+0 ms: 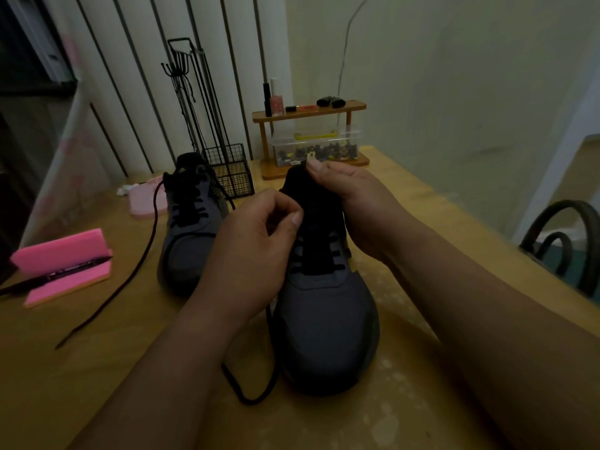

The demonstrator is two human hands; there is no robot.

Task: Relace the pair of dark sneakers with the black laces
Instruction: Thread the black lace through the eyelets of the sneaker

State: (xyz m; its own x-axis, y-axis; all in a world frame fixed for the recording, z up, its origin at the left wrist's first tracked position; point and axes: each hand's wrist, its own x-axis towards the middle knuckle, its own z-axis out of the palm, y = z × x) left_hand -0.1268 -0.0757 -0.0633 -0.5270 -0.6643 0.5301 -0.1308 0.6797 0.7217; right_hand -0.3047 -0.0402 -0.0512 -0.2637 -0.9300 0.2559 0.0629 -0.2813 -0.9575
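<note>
We see two dark sneakers on a wooden counter (pixel 97 368), both with their toes pointing toward us. The near sneaker (pixel 324 313) stands at the centre. Its black lace (pixel 248 401) crosses the lower eyelets, and one loose end loops on the counter beside the toe.

Two bare hands are on it. The right hand (pixel 354 206) grips the top of the tongue, thumb uppermost. The left hand (pixel 253 251) is curled at the upper eyelets, thumb against forefinger; in the dim light we cannot tell whether lace lies between them.

The second sneaker (pixel 191 235) sits just behind and to the left, its own lace (pixel 130 280) trailing across the counter.

Farther left, one pink foam block (pixel 58 251) holds one black pen (pixel 78 267). Behind stand one wire basket (pixel 230 170), one small wooden shelf (pixel 308 112) and one clear box (pixel 315 147).
</note>
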